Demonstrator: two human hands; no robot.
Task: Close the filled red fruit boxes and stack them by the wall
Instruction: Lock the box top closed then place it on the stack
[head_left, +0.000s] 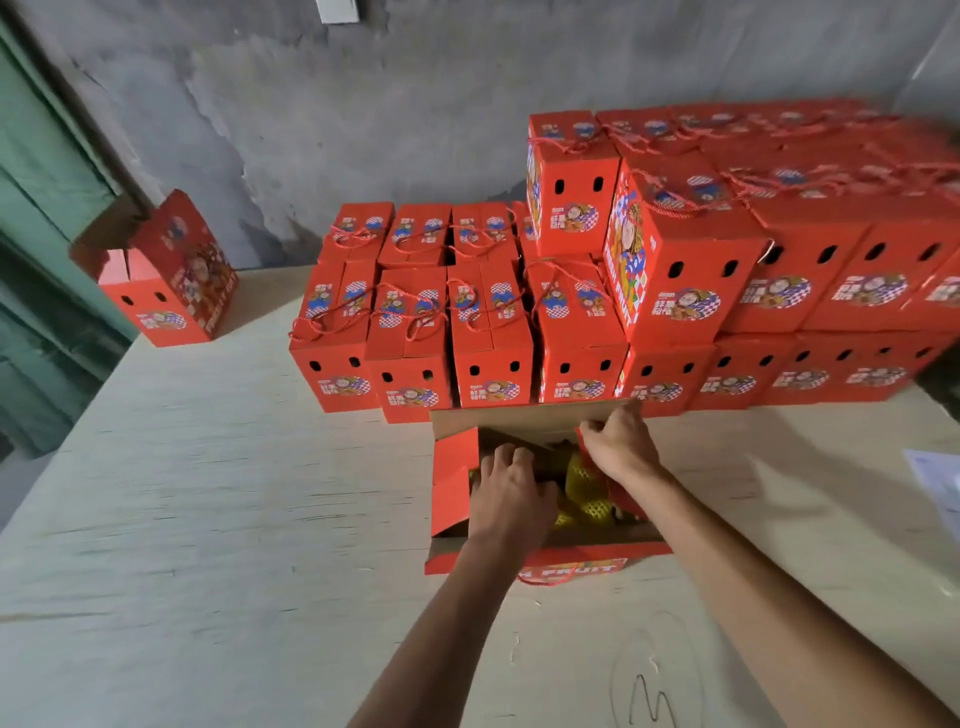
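An open red fruit box (540, 564) sits on a pale plywood tabletop (208, 519), its far brown flap standing just in front of the closed red boxes (519, 332) stacked along a rough grey plaster wall (363, 114). The person's left hand (511, 499) reaches down into the box with fingers curled over its contents; whether it grips anything cannot be told. The right hand (621, 441) pinches a red flap at the box's right side, close to the upright brown flap. Fruit in yellow foam netting (584, 486) fills the interior between the two hands.

Broad bare plywood lies to the left and toward the camera, while the stack crowds the far edge and rises two and three tiers high at the right. One more red box (166, 275), its top flaps up, stands alone near the table's left far corner, well apart from the rest, beside a green panel (47, 208). The closed cartons are glossy printed cardboard with paired oval vent holes and twisted red cord handles. A white sheet of paper (935, 483) lies at the right edge, and black scribbles (649, 696) mark the wood nearby.
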